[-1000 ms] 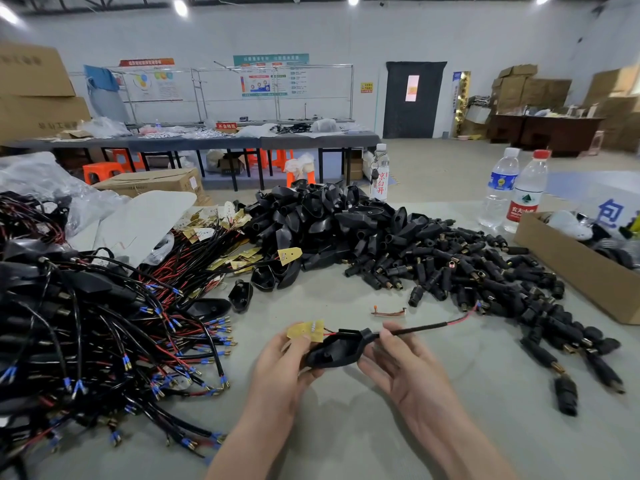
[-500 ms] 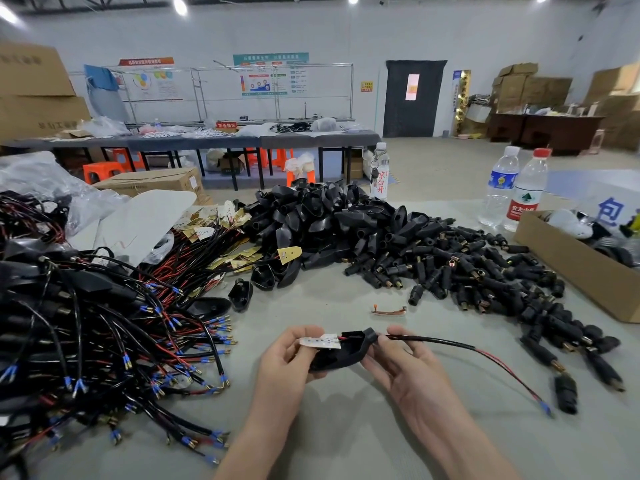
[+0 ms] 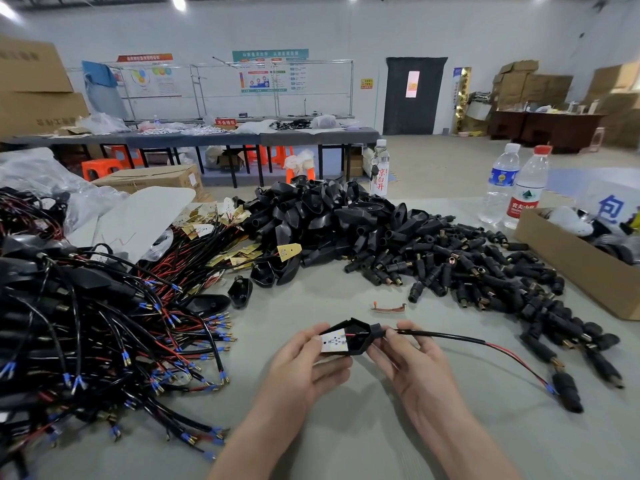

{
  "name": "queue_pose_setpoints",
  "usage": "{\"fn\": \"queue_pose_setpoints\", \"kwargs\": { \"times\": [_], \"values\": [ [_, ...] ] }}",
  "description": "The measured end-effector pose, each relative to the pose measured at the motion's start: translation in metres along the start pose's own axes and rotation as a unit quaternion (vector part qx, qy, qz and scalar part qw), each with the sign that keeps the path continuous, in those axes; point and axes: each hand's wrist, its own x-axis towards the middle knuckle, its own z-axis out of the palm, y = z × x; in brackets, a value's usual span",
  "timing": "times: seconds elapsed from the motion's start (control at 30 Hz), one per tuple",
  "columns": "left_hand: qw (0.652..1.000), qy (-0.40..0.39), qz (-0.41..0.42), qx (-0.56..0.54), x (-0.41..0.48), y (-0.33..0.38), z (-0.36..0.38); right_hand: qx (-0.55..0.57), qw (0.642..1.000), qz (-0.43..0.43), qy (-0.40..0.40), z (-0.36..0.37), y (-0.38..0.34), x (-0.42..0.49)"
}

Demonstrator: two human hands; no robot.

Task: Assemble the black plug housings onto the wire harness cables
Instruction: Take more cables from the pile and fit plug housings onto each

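Seating 1 unit: left hand (image 3: 304, 365) has its fingers curled under the housing (image 3: 360, 339), thumb on the white board (image 3: 333, 341) lying in the open shell. Right hand (image 3: 415, 368) pinches the cable (image 3: 450, 337) where it leaves the housing neck, other fingers loosely spread. All of it is held just above the table (image 3: 346, 438), front centre. The cable trails right, red and black leads showing, with its blue terminal (image 3: 550, 388) down among loose plugs (image 3: 467, 268).

Progress, my read: the board is in the shell but looks not fully seated. Can't tell if the cable is pulled tight. Mid-step on this one.

Overall, lots left. The housing pile (image 3: 329, 216) is big, and the cable bundle (image 3: 207, 244) with yellow boards looks untouched. The tangled heap (image 3: 86, 323) on the left carries some housings, probably finished units.

Around:
- box (image 3: 571, 268) at right
- 3 bottles (image 3: 502, 181) at the back
- copper scrap (image 3: 388, 308) just beyond the hands

Nothing blocks the hands. The plugs could snag the trailing end, and the heap crowds the left side.
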Motion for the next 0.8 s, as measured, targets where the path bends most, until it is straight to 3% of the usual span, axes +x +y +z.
{"fn": "queue_pose_setpoints", "kwargs": {
  "times": [0.37,0.8],
  "values": [
    [0.998,0.006,0.039,0.048,0.0,-0.003,-0.002,-0.029,0.999,0.011,-0.03,0.003,0.009,0.0],
    [1.0,-0.001,-0.007,-0.028,0.002,0.003,-0.004,-0.064,0.995,0.038,-0.063,0.005,0.012,-0.006]
  ]
}}
